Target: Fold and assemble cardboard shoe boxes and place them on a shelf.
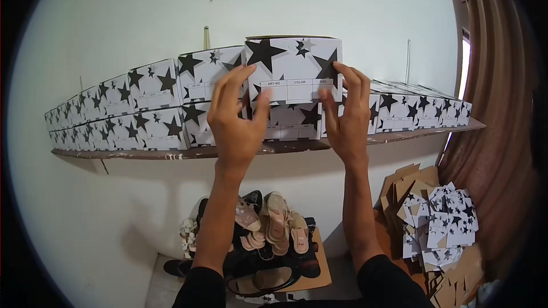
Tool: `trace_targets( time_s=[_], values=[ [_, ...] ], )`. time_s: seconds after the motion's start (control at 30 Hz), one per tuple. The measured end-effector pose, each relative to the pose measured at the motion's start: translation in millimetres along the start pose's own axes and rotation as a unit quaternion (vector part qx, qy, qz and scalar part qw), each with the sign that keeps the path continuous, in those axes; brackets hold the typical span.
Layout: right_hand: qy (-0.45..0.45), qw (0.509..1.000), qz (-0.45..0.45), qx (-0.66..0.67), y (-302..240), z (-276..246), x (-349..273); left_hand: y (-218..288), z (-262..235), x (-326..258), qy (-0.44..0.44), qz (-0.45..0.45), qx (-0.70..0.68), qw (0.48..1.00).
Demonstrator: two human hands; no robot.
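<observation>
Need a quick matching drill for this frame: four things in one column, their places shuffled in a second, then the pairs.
Things:
1. top box
2. shelf
3. sandals
4. flat box blanks

Places:
A. piled on the floor at lower right, by the curtain
B. between the left hand and the right hand, on the top row
C. fixed to the wall, carrying rows of star-printed boxes
D. heaped on the floor under the shelf

Pairs: 1-B, 2-C, 3-D, 4-A
</observation>
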State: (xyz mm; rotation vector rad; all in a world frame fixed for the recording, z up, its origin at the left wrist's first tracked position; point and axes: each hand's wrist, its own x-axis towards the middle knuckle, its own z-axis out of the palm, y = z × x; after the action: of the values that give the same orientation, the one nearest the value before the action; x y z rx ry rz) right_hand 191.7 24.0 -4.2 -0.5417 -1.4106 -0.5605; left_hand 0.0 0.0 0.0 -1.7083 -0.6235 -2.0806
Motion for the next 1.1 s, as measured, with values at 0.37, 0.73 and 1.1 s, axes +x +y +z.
trace_targets(
  time_s=[0.37,0.73,1.1],
  values=[
    [-0.005,1.0,-0.014,-0.002,0.6,13.3,17.8,-7.2,9.1,36.0,-0.054,-0.01,-0.033,0.998],
    [0.02,0.999,-0.021,-0.015,18.3,25.8,23.8,-28.8,14.5,29.9,-0.088,0.12,0.06,0.987],
    [-0.023,1.0,-0.001,-0.015,15.5,31.1,-10.8,-48.4,6.9,-8.2,-0.089,0.101,0.131,0.982]
  ],
)
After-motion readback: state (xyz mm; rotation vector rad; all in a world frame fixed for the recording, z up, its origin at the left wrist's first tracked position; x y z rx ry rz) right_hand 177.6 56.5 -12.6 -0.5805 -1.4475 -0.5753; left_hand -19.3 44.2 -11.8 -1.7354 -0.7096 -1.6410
